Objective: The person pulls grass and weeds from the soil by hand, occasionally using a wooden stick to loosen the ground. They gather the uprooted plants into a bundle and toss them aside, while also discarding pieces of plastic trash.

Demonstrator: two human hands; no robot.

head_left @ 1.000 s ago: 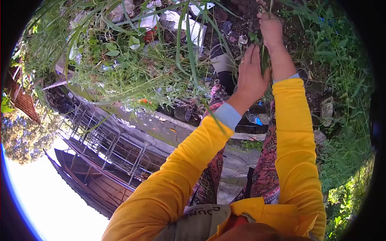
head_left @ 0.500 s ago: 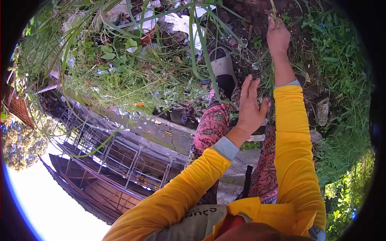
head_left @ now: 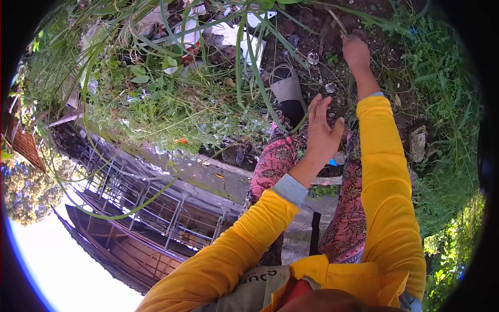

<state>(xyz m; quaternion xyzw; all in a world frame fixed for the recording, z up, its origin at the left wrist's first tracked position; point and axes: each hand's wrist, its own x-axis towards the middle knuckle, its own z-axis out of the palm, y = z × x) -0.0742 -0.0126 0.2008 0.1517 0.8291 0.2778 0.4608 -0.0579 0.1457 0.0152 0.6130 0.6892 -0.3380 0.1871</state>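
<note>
At the top right, my right hand (head_left: 357,54) is closed around a long plant stem (head_left: 338,20), its fist over dark soil. The lower end of that stem is hidden by the fist. My left hand (head_left: 323,132) hovers lower and to the left, with fingers apart and nothing in it. A grey shoe (head_left: 287,87) on one foot stands on the ground just left of the hands. Long green blades (head_left: 254,73) arch down in front of the camera, left of my left hand.
White scraps of litter (head_left: 226,34) lie among weeds at the upper left. A concrete ledge (head_left: 218,182) runs behind the patterned trouser legs (head_left: 270,169). Metal racks (head_left: 166,208) and a roofed structure (head_left: 135,249) stand at the lower left. Dense weeds (head_left: 442,130) grow on the right.
My right hand has shifted slightly down, and the stem in it now leans left. My left hand has barely moved, its thumb and fingers changing angle. The hanging blades have swung.
</note>
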